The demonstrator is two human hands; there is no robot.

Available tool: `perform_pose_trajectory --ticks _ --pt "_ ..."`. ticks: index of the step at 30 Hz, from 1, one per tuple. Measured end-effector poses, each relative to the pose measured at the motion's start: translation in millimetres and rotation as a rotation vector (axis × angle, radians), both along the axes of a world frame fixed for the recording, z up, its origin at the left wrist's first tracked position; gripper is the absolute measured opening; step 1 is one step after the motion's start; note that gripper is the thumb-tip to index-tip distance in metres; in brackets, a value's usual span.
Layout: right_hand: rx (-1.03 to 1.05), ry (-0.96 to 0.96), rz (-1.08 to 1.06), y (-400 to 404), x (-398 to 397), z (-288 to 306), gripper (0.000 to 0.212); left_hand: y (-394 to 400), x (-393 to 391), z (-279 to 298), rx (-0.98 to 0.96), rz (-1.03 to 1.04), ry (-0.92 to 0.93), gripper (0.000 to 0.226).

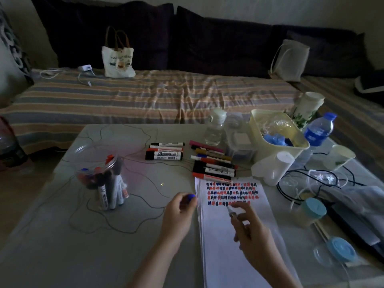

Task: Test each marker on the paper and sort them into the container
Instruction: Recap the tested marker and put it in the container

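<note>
Fingers [242, 206] of right hand [252, 231] pinched round uncapped marker [232, 215], tip down on paper [234, 242] at last scribble row; long axis running from hand up-left to tip. Left hand [179, 213] curled round blue cap [191, 197], just left of paper edge. Testing step in hand; next likely recap, then carry left to container [104, 179], well left of fingers. Untested markers [212, 165] lying crosswise beyond paper on counter [62, 246].
</note>
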State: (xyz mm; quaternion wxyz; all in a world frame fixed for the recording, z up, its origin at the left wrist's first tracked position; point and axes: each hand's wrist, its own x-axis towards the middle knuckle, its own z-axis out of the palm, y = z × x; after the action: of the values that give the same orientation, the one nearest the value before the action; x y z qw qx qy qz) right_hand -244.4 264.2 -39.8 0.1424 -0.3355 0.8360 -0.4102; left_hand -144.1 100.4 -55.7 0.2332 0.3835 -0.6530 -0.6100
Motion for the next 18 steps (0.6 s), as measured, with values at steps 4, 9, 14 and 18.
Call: perform_pose_trajectory --ticks 4,9,14,18 --pt "-0.127 -0.185 -0.061 -0.6 -22.8 -7.3 0.020 -6.6 -14.3 -15.9 -0.330 -0.121 -0.110 0.007" --pt "-0.497 -0.710 -0.269 12.6 -61.0 -0.4 0.027 -20.9 -33.4 -40.2 -0.662 -0.193 -0.220 0.022" --pt "-0.648 -0.905 -0.342 23.7 -95.7 -1.1 0.043 -24.7 -31.2 -65.6 -0.920 -0.250 -0.365 0.042" --pt "-0.486 -0.692 -0.293 15.9 -103.2 -14.4 0.041 -24.1 -32.4 -72.1 -1.010 -0.186 -0.337 0.049"
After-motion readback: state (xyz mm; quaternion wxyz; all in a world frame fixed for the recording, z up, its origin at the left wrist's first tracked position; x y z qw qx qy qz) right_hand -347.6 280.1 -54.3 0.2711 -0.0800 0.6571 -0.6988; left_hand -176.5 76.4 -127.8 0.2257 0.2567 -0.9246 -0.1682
